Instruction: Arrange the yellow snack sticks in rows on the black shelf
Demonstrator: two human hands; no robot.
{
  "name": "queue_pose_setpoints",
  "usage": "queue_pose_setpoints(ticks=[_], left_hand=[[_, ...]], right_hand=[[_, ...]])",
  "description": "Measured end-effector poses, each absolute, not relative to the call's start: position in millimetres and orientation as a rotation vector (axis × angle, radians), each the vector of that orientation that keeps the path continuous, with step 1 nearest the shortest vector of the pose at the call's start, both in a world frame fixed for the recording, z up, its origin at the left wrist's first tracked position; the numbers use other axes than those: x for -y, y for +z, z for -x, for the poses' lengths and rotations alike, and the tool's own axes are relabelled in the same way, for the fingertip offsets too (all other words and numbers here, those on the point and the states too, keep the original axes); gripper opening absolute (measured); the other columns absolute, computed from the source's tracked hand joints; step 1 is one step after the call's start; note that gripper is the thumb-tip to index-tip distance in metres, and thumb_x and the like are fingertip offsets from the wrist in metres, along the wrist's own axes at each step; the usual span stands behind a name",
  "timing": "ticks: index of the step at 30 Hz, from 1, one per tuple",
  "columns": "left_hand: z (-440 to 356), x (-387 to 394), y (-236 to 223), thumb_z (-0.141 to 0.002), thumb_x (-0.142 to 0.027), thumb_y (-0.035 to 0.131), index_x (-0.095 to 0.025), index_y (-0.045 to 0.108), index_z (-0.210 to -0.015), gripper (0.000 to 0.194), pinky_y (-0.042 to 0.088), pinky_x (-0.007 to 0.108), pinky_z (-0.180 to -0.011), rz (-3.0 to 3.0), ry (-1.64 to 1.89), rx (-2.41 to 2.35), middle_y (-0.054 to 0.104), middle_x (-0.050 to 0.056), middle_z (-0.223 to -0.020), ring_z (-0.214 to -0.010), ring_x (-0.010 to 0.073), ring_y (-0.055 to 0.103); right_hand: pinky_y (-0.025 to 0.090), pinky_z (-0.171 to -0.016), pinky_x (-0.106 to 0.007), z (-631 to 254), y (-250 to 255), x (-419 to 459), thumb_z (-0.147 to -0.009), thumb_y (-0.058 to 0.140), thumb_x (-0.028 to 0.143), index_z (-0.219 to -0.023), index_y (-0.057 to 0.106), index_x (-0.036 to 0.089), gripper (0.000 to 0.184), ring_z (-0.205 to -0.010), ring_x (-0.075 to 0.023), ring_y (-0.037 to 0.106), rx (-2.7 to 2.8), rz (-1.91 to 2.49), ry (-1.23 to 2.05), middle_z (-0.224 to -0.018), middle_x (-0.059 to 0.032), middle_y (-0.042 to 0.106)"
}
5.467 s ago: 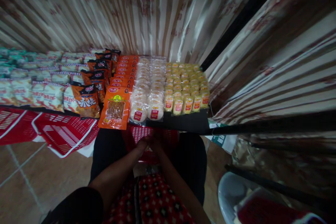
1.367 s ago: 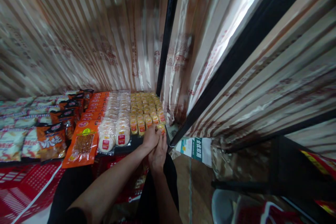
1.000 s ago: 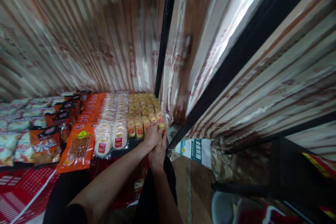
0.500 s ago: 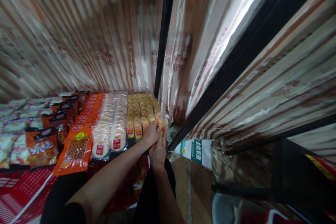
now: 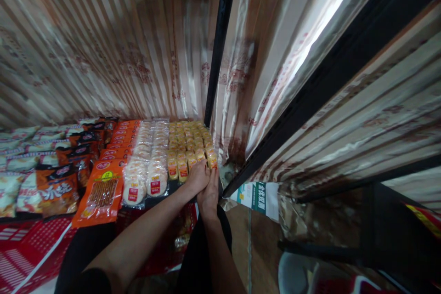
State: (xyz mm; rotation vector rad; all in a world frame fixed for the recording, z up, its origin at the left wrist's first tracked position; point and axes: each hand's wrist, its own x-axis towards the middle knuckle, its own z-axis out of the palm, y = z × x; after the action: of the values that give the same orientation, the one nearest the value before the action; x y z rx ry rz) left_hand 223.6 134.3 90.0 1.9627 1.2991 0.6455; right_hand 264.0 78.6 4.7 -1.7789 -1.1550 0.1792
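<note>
Rows of small yellow-wrapped snack packets (image 5: 186, 140) stand at the right end of a shelf of snacks. My left hand (image 5: 199, 177) reaches to the front of these rows, its fingers closed at the foremost packets near the right corner. Close against it, my right hand (image 5: 208, 196) has its fingers pressed together and pointing up to the front yellow snack packet (image 5: 211, 159) of the rightmost row. Both hands seem to grip this packet at its lower end, though the fingers partly hide the contact. Clear-wrapped round white rice crackers (image 5: 156, 178) stand just left of the yellow rows.
Orange snack bags (image 5: 103, 188) and brown-orange bags (image 5: 58, 190) fill the shelf further left. A red perforated basket (image 5: 34, 248) is below. A black upright post (image 5: 220, 46) rises behind the right corner, before plastic sheeting (image 5: 138, 55). A white-and-green bag (image 5: 258, 197) lies right.
The view has shifted slightly. Both hands stay at the front right corner, and the rightmost front yellow packet shows more fully above the fingertips.
</note>
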Motion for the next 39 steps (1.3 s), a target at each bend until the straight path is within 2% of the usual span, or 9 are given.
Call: queue_pose_setpoints(ticks=[6,12,18,23,32,36,39], left_hand=[[-224.4,-134.6,88.2,-0.081,-0.016,0.046,-0.018,0.059,-0.089,0.016,0.044,0.034,-0.084,-2.008,0.635,-1.340,0.064,0.010,-0.085,-0.086,0.0221,0.060],[-225.6,-134.7,90.9,-0.082,-0.015,0.042,-0.015,0.063,-0.084,0.021,0.045,0.035,-0.084,-2.146,0.485,-1.355,0.065,0.013,-0.091,-0.091,0.0236,0.060],[-227.9,-135.5,92.6,-0.083,-0.016,0.040,-0.017,0.065,-0.084,0.025,0.047,0.032,-0.084,-2.185,0.373,-1.426,0.066,0.010,-0.092,-0.090,0.0203,0.061],[-227.0,-135.9,95.8,-0.084,-0.017,0.041,-0.018,0.065,-0.080,0.025,0.047,0.032,-0.084,-2.208,0.350,-1.418,0.067,0.009,-0.090,-0.089,0.0204,0.062],[-226.7,-133.7,94.8,-0.085,-0.019,0.041,-0.020,0.063,-0.095,0.024,0.045,0.026,-0.086,-2.193,0.418,-1.422,0.067,0.005,-0.097,-0.093,0.0158,0.060],[-229.1,-131.9,96.9,-0.086,-0.023,0.042,-0.018,0.062,-0.096,0.023,0.043,0.027,-0.089,-2.175,0.389,-1.443,0.066,0.007,-0.100,-0.096,0.0170,0.059],[-230.0,-130.7,96.8,-0.088,-0.023,0.039,-0.016,0.061,-0.097,0.025,0.043,0.029,-0.091,-2.170,0.410,-1.466,0.065,0.009,-0.101,-0.097,0.0182,0.058]], right_hand=[[0.034,-0.105,-0.048,-260.5,2.1,-79.9,-0.083,0.042,0.027,-0.139,0.027,0.004,0.063,-0.137,-0.0290,0.023,1.147,1.753,0.186,-0.144,-0.0235,0.029],[0.034,-0.104,-0.047,-269.5,-0.9,-83.9,-0.082,0.044,0.026,-0.138,0.030,0.004,0.062,-0.134,-0.0289,0.029,1.145,1.782,0.118,-0.141,-0.0228,0.035],[0.030,-0.102,-0.048,-274.8,7.6,-81.8,-0.083,0.039,0.020,-0.128,0.047,0.007,0.047,-0.134,-0.0281,0.029,1.362,1.922,0.007,-0.135,-0.0207,0.045],[0.029,-0.101,-0.045,-274.1,13.7,-79.7,-0.083,0.040,0.021,-0.127,0.049,0.009,0.047,-0.131,-0.0270,0.031,1.392,1.969,-0.048,-0.135,-0.0193,0.046],[0.035,-0.099,-0.047,-276.9,12.7,-81.9,-0.081,0.043,0.024,-0.126,0.049,0.012,0.047,-0.126,-0.0283,0.035,1.292,1.841,0.041,-0.132,-0.0185,0.044],[0.042,-0.094,-0.046,-278.0,8.2,-82.1,-0.079,0.048,0.029,-0.128,0.046,0.014,0.051,-0.117,-0.0269,0.044,1.213,1.770,0.146,-0.132,-0.0184,0.038],[0.043,-0.093,-0.045,-278.2,6.8,-81.8,-0.078,0.049,0.028,-0.126,0.048,0.016,0.049,-0.115,-0.0262,0.046,1.194,1.757,0.193,-0.130,-0.0169,0.040]])
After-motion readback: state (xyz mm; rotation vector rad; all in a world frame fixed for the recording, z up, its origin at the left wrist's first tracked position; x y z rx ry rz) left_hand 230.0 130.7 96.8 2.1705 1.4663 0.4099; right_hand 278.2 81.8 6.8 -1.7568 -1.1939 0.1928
